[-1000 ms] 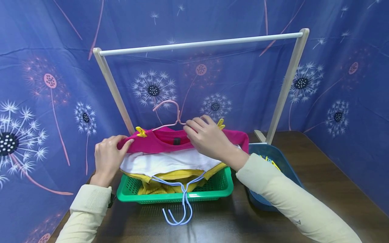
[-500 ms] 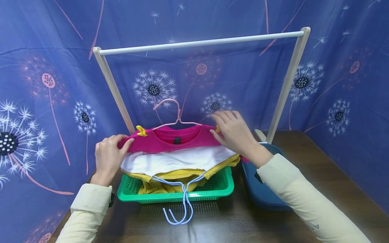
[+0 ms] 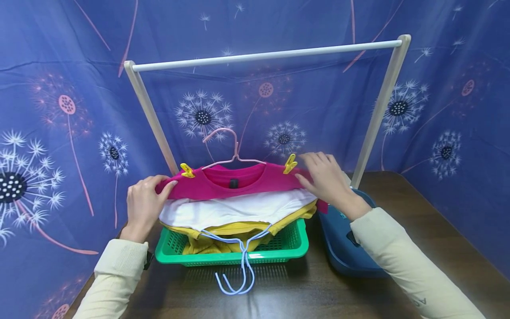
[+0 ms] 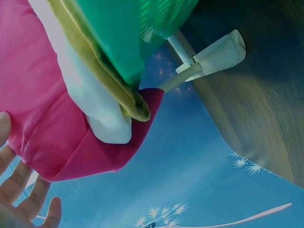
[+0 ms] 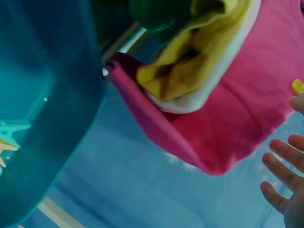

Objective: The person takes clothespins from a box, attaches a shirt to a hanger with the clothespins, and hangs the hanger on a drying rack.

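Observation:
A magenta shirt (image 3: 215, 186) lies on a pink hanger (image 3: 236, 146), a yellow clothespin (image 3: 187, 170) on its left shoulder and another yellow clothespin (image 3: 290, 164) on its right. My left hand (image 3: 145, 201) holds the left shoulder, thumb in front and fingers at the top edge. At the right shoulder, beside the clothespin, my right hand (image 3: 328, 181) has its fingers extended, the thumb over the cloth; the right wrist view shows these fingers (image 5: 282, 166) spread. Under the magenta shirt lie a white garment (image 3: 235, 208) and a yellow garment (image 3: 231, 228).
The clothes lie over a green basket (image 3: 275, 255), with two blue hangers (image 3: 244, 257) hooked toward the front. At right stands a blue bin (image 3: 350, 252) with clothespins (image 5: 9, 133) inside. A rack with a white rail (image 3: 267, 56) rises behind, before a patterned blue curtain (image 3: 318, 106).
My right hand has moved right from near the hanger, past the right clothespin, to the shirt's right shoulder, uncovering that clothespin. My left hand keeps its hold on the left shoulder.

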